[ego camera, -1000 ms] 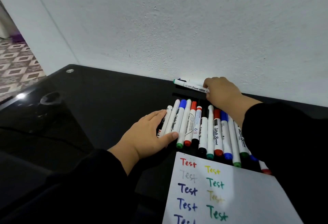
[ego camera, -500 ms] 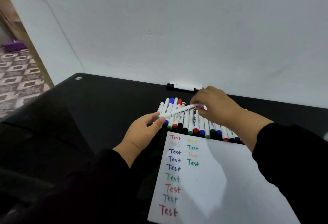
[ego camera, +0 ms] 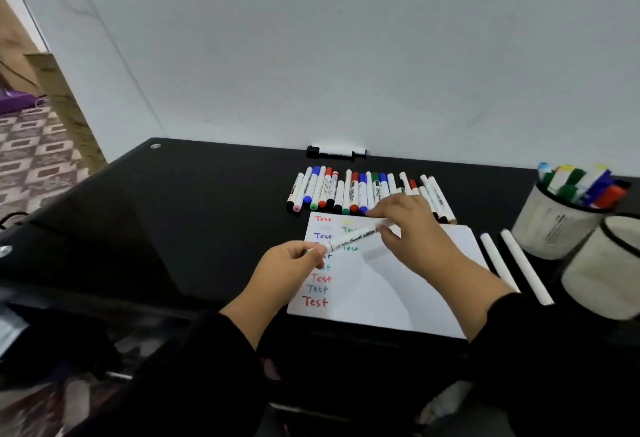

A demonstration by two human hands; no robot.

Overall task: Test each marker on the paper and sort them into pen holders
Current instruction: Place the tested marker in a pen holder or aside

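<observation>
Black desk [ego camera: 214,201] under a white wall: both hands pinch one marker [ego camera: 353,238] above the paper [ego camera: 398,291], left hand [ego camera: 289,262] on its cap, right hand [ego camera: 407,225] on the light, stiff, likely slippery barrel.

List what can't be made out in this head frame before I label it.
- Held marker: cap colour, the left hand covers that end; the right hand covers the other.
- Paper: several "Test" words, behind hands and marker.
- Near pen holder: contents, cut by the right edge.
- Far pen holder: label print, too small.
- Marker by the wall: ink colour unclear.
</observation>
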